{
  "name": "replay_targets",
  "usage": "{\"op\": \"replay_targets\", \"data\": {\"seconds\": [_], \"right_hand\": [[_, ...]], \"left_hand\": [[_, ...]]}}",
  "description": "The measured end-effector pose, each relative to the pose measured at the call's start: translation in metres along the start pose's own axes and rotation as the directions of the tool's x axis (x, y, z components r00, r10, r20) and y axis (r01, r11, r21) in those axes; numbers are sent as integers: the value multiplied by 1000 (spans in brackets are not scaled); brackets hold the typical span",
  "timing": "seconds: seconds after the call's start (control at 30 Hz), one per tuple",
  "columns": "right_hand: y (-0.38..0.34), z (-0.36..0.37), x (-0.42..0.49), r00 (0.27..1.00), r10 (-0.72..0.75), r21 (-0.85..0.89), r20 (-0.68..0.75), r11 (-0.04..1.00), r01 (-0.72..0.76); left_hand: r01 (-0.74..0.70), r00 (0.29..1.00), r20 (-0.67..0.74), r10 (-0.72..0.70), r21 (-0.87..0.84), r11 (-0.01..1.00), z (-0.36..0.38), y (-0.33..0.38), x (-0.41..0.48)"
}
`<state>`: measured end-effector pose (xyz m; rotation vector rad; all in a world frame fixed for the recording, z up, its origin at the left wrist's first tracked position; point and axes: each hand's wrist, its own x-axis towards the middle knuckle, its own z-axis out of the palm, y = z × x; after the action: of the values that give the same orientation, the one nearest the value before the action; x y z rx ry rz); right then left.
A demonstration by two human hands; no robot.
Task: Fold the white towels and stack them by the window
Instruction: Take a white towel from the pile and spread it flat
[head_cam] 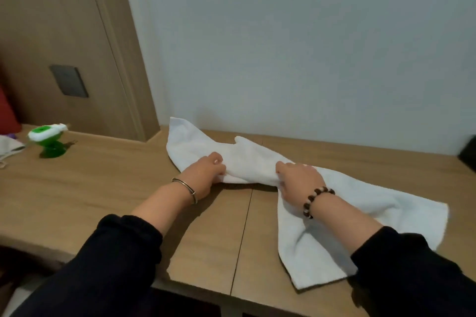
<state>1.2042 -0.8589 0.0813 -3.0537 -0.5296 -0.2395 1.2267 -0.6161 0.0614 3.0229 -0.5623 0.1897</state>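
While white towel [247,159] lies bunched on wooden table [116,188] | left hand [206,175] grips its middle | right hand [300,177] grips same bunch

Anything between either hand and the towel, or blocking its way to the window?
Nothing visible stands between them. The left hand and right hand both grip the white towel, which is bunched at its middle on the table. No window shows in this view, so the path there cannot be judged.
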Motion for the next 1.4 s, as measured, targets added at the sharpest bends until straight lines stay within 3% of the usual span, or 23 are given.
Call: {"op": "replay_targets", "data": {"seconds": [0.07, 0.2, 0.3, 0.4, 0.47, 0.57, 0.7, 0.8, 0.87, 1.0, 1.1, 1.2, 1.3, 1.4], "right_hand": [[2, -12, -5, 998, 3, -76, -55, 997, -8], [35, -27, -23, 963, 195, -153, -187, 963, -224], [59, -28, -40, 947, 267, 66, -179, 963, -259], [42, -20, -54, 983, 177, 323, -39, 933, -156], [24, -11, -63, 995, 42, 269, 88, 961, -64], [10, 2, -73, 984, -43, 105, 170, 994, 25], [11, 5, -78, 995, -29, 68, 98, 997, 23], [20, -3, -78, 999, 28, -95, 25, 995, -25], [32, -9, -76, 995, 93, -168, -39, 981, -98], [51, -10, -75, 977, 210, -49, -46, 976, -212], [57, -9, -76, 960, 268, 82, -75, 961, -262], [63, -14, -77, 962, 232, -118, -147, 961, -250], [79, -27, -73, 949, 233, -290, -213, 912, -289], [104, -36, -73, 918, 324, -315, -230, 868, -385]], "left_hand": [[-17, 999, -51, 15, -29, 999, -10, 4, -21], [180, 975, -120, -187, -63, 982, -19, -4, -65], [306, 945, -133, -300, 28, 952, -22, -4, -83], [281, 954, -123, -275, 34, 959, -20, 31, -76], [257, 958, -131, -256, -8, 966, -14, 57, -70], [272, 952, -151, -265, 25, 962, -1, 71, -69], [315, 940, -166, -299, 79, 946, 5, 66, -71], [314, 946, -143, -291, 178, 933, -6, 57, -72], [305, 951, -93, -294, 148, 941, -13, 49, -72], [208, 977, 34, -210, 56, 977, -13, 52, -79], [225, 973, 21, -229, 128, 966, -11, 57, -80], [268, 957, 55, -285, 213, 940, -22, 52, -72], [411, 911, -63, -407, 87, 908, -47, 36, -67], [604, 774, -261, -576, 35, 796, -64, 16, -63]]}}
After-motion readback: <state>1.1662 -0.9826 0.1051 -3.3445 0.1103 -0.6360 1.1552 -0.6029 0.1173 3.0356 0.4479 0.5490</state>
